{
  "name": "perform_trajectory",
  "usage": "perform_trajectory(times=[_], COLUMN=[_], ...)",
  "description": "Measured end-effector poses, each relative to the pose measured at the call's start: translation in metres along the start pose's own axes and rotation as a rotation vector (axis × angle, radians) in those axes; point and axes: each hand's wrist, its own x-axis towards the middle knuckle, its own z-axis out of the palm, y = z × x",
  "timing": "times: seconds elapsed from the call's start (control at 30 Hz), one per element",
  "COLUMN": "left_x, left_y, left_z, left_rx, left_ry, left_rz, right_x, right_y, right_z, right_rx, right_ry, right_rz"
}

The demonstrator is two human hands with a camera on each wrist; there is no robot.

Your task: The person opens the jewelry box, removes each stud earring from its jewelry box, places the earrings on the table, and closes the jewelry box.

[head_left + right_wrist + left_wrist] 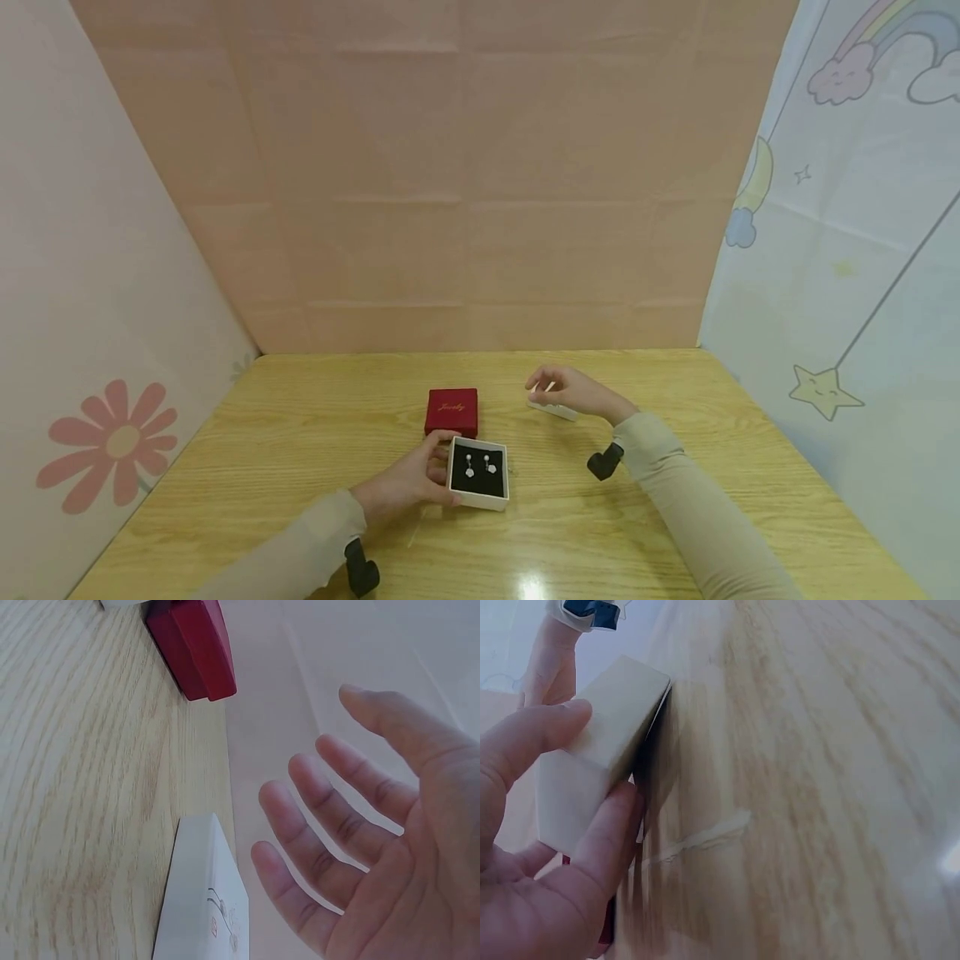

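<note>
My left hand (pixel 408 481) grips a small white box (pixel 480 501) by its left side, thumb at the near edge and fingers at the far one. Inside the box is a black insert (pixel 479 485) bearing a pair of earrings (pixel 469 472) with pale drops. The left wrist view shows the box (pixel 626 701) tilted, one edge low over the table. Farther back on the right, my right hand (pixel 573 392) is over a flat white lid (pixel 555 411). In the right wrist view its fingers (pixel 322 795) are loosely bent, apart from the printed lid (pixel 187 892), and hold nothing.
A closed red jewelry box (pixel 452 410) with gold lettering sits just behind the white box. The wooden table (pixel 330 400) meets a peach cloth backdrop (pixel 465 208) at its far edge, with printed cloth walls on both sides. A pale torn mark (pixel 705 840) shows on the tabletop.
</note>
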Motion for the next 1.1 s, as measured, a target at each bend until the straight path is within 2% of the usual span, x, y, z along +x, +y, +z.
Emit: perform_trajectory(times=[0.2, 0.37, 0.6, 0.87, 1.1], left_x=[0.001, 0.002, 0.003, 0.003, 0.005], left_y=[-0.001, -0.002, -0.001, 0.0, -0.003], left_z=[-0.001, 0.0, 0.001, 0.001, 0.001], left_rx=[0.079, 0.165, 0.283, 0.303, 0.305], left_ry=[0.019, 0.038, 0.057, 0.067, 0.075], left_rz=[-0.009, 0.013, 0.051, 0.051, 0.049], right_x=[-0.001, -0.001, -0.006, 0.001, 0.003], right_y=[0.001, -0.001, -0.017, -0.006, -0.025], right_z=[0.001, 0.003, 0.004, 0.016, 0.042], right_rx=[-0.007, 0.014, 0.072, 0.023, -0.065], right_ry=[-0.001, -0.019, -0.046, -0.052, -0.12], right_rz=[0.006, 0.016, 0.015, -0.012, -0.046])
